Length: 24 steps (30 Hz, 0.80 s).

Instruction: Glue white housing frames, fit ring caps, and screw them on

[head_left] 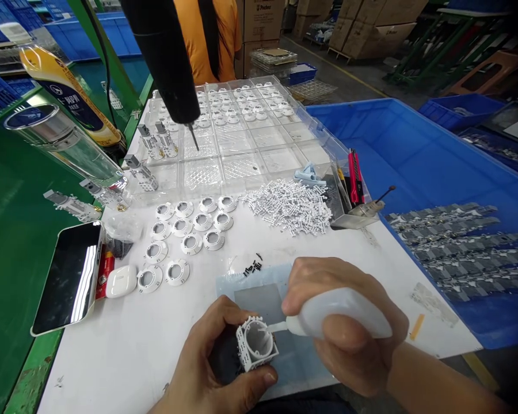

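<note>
My left hand is closed round a small white plastic housing, its round opening tilted up towards me. In my right hand is a white squeeze bottle lying on its side. The thin nozzle of the bottle reaches into the housing's opening; whether it touches the inner wall I cannot tell. Under both hands lies a pale blue mat with a grey pad on it. A few small black screws lie at the mat's far edge.
Several white rings stand left of centre, with a heap of small white parts behind. A black screwdriver hangs over a clear divided tray. A phone lies left; a blue bin stands right. A person in orange is beyond.
</note>
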Each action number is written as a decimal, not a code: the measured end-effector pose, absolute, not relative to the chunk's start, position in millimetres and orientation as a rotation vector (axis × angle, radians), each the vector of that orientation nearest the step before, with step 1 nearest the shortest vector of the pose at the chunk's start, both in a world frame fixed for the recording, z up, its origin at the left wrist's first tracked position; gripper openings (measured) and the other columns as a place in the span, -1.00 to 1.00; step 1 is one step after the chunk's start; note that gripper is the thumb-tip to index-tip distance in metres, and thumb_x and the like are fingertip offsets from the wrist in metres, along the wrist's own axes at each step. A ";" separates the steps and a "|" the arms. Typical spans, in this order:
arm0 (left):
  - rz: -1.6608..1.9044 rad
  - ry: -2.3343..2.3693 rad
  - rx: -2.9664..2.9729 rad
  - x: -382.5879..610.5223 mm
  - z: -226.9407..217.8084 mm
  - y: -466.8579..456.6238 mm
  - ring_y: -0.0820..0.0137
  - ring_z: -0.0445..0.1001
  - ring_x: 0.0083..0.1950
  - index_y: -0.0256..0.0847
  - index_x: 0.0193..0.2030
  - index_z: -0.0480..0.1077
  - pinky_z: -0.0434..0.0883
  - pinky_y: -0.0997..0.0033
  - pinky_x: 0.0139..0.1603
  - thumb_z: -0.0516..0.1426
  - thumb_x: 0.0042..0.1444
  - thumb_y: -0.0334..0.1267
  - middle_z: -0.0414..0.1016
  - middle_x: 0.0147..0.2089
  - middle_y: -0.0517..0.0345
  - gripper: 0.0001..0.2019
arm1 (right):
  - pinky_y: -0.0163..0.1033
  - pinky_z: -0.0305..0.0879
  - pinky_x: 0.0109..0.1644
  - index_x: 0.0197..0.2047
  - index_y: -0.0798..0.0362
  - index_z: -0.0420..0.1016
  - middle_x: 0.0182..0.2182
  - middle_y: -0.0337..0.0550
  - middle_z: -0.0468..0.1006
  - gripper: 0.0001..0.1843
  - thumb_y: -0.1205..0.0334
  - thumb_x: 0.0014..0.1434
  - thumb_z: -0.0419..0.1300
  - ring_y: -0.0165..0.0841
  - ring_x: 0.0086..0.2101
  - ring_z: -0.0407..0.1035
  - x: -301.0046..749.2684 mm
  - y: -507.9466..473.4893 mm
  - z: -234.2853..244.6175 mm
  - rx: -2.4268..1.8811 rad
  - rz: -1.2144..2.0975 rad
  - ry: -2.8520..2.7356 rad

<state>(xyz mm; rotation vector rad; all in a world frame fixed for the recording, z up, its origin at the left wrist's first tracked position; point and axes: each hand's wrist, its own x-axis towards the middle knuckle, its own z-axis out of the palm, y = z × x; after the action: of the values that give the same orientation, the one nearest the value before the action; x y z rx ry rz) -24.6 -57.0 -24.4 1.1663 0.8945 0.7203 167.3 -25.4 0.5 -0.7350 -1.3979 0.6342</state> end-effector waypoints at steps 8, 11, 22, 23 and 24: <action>0.714 0.915 1.208 -24.4 -23.4 -55.8 0.38 0.31 -0.27 -0.15 -0.14 0.46 0.19 0.37 -0.26 0.40 0.06 -0.19 0.36 -0.25 0.20 -0.71 | -0.19 0.05 -0.55 -0.36 0.11 0.56 -0.60 -0.18 0.46 -0.62 0.02 0.35 0.17 -0.39 -0.65 0.21 168.8 -24.5 0.4 -0.746 0.586 -1.440; 0.719 0.903 1.211 -24.1 -23.6 -55.2 0.39 0.32 -0.27 -0.14 -0.14 0.46 0.20 0.37 -0.27 0.39 0.07 -0.19 0.36 -0.26 0.20 -0.72 | -0.19 0.05 -0.55 -0.36 0.11 0.55 -0.59 -0.18 0.47 -0.62 0.02 0.36 0.15 -0.40 -0.64 0.22 168.3 -24.5 2.2 -0.750 0.579 -1.459; 0.704 0.878 1.163 -25.6 -25.7 -57.7 0.38 0.32 -0.27 -0.14 -0.09 0.43 0.20 0.38 -0.30 0.38 0.10 -0.18 0.35 -0.24 0.19 -0.70 | -0.16 0.03 -0.52 -0.33 0.09 0.54 -0.58 -0.22 0.44 -0.63 -0.01 0.37 0.16 -0.40 -0.63 0.20 172.7 -26.3 0.9 -0.765 0.603 -1.510; 0.704 0.874 1.168 -25.8 -25.5 -57.5 0.38 0.32 -0.27 -0.14 -0.09 0.44 0.21 0.38 -0.29 0.38 0.10 -0.20 0.36 -0.23 0.19 -0.71 | -0.16 0.04 -0.51 -0.33 0.09 0.53 -0.58 -0.21 0.45 -0.63 0.00 0.38 0.15 -0.40 -0.62 0.21 173.4 -26.2 0.9 -0.763 0.604 -1.526; 0.707 0.872 1.183 -25.9 -25.1 -57.1 0.39 0.33 -0.27 -0.14 -0.09 0.44 0.21 0.39 -0.29 0.38 0.10 -0.22 0.37 -0.24 0.19 -0.72 | -0.16 0.05 -0.51 -0.32 0.09 0.52 -0.57 -0.20 0.46 -0.64 0.01 0.38 0.15 -0.39 -0.62 0.22 173.9 -25.9 1.1 -0.758 0.600 -1.537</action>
<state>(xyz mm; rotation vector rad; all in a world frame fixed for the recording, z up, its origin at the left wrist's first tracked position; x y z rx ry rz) -25.9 -57.1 -25.1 1.1834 0.8720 0.7073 173.9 -25.9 1.1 -0.7584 -1.5371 0.5999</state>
